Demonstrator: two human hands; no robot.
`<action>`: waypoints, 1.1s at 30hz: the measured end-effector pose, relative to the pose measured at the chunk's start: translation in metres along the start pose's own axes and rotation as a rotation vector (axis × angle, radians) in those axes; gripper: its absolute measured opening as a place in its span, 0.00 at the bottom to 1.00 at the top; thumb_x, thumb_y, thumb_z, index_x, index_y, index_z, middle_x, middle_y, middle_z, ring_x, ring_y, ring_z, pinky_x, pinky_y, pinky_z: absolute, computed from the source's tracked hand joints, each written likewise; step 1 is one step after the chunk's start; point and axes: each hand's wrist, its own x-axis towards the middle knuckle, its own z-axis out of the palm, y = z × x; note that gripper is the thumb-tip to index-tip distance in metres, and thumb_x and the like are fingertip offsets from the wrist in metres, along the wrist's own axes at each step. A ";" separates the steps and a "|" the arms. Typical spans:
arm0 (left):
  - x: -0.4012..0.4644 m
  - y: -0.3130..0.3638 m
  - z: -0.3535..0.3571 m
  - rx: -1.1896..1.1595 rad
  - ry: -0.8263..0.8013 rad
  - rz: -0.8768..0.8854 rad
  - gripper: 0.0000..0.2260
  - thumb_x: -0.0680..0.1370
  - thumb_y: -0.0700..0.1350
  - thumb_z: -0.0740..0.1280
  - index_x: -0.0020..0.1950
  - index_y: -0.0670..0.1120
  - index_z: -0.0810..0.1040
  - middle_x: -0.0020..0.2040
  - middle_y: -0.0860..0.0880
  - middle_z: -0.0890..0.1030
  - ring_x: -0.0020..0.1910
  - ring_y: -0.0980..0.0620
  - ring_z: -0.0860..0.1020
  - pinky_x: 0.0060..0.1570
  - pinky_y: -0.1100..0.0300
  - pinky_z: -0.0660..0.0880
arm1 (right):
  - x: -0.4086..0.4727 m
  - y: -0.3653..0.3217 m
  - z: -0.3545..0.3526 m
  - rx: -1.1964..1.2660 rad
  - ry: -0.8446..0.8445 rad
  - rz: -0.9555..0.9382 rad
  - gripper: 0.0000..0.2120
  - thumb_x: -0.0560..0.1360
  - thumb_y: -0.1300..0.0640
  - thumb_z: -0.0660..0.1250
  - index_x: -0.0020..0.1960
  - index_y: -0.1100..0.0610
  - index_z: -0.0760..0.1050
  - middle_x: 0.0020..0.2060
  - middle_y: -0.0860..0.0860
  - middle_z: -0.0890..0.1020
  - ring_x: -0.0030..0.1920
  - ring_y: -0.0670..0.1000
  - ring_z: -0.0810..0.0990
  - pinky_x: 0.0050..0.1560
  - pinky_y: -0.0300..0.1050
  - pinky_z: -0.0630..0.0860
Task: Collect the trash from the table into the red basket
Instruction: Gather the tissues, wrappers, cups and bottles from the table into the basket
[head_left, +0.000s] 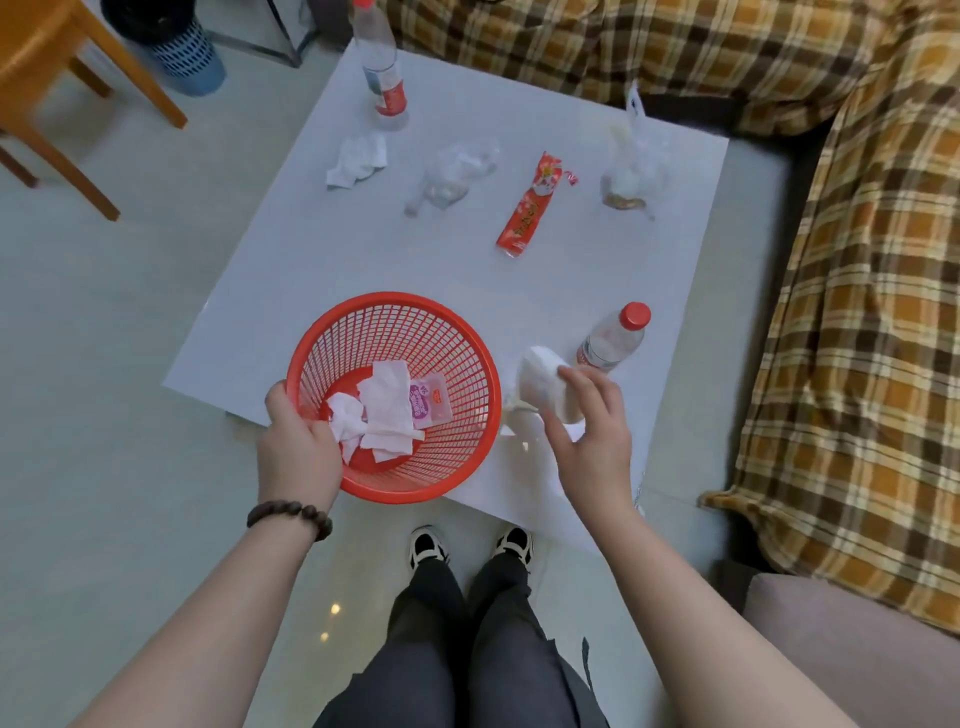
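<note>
While the right hand (587, 431) pinches a crumpled white tissue wad (540, 384) beside the red basket (467, 353), collection is partly done.
Left hand (298, 447) grips the rim at the bench (322, 270) edge; tissues and a wrapper lie inside; two bottles, red wrapper (527, 213), tissue, plastic bags remain.
</note>
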 end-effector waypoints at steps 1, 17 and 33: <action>0.000 0.004 0.001 -0.002 -0.010 -0.003 0.18 0.78 0.37 0.55 0.67 0.43 0.62 0.57 0.37 0.77 0.51 0.36 0.77 0.44 0.48 0.75 | 0.003 -0.017 0.000 0.038 -0.013 -0.051 0.18 0.74 0.57 0.69 0.62 0.50 0.74 0.63 0.50 0.72 0.62 0.45 0.70 0.60 0.30 0.66; -0.039 0.030 0.009 -0.083 -0.136 0.063 0.20 0.77 0.40 0.56 0.70 0.48 0.60 0.48 0.41 0.79 0.41 0.43 0.79 0.38 0.48 0.78 | 0.014 -0.051 0.094 -0.401 -0.734 -0.050 0.30 0.76 0.58 0.66 0.74 0.47 0.59 0.75 0.53 0.60 0.72 0.58 0.62 0.65 0.55 0.70; 0.002 -0.048 -0.018 0.022 0.131 -0.211 0.20 0.76 0.36 0.56 0.68 0.41 0.62 0.54 0.32 0.77 0.49 0.32 0.76 0.44 0.46 0.72 | 0.038 0.039 0.078 -0.391 -0.513 0.038 0.25 0.74 0.54 0.68 0.69 0.51 0.66 0.75 0.54 0.58 0.74 0.56 0.55 0.71 0.52 0.59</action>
